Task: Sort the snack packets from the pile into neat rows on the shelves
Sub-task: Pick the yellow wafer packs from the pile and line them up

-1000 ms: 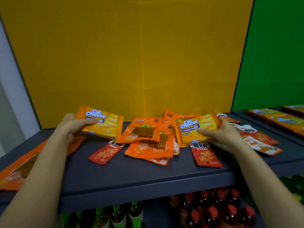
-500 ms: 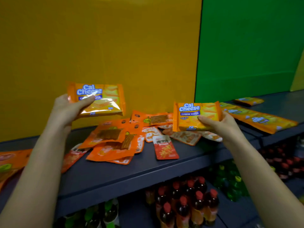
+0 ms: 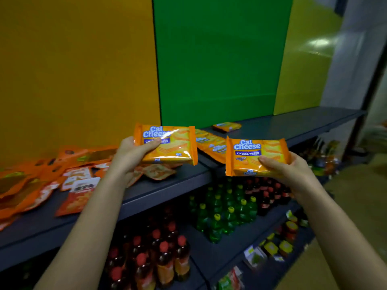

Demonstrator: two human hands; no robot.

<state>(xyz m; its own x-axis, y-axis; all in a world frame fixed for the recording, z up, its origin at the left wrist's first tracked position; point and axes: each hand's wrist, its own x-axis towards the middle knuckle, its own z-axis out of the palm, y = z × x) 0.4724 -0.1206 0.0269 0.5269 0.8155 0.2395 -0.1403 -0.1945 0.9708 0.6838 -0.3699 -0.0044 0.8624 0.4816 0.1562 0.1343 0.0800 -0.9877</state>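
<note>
Both hands (image 3: 132, 153) (image 3: 291, 170) grip wafer packets (image 3: 173, 147) (image 3: 251, 158); loose pile (image 3: 41, 178) lies left, bottles (image 3: 226, 210) stand below.

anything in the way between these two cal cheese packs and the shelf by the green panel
Nothing visible. The left hand holds one Cal Cheese packet, the right hand the other packet, both in open air before the shelf; the shelved row leaves bare space rightward.

Below the left hand (image 3: 129, 155), red-capped dark drink bottles (image 3: 163, 258) crowd together; green bottles with yellow caps (image 3: 228, 212) stand lower down, between it and the right hand (image 3: 293, 170). Above both grips rises a green back panel (image 3: 219, 59), with an orange back panel (image 3: 73, 70) to its left.
</note>
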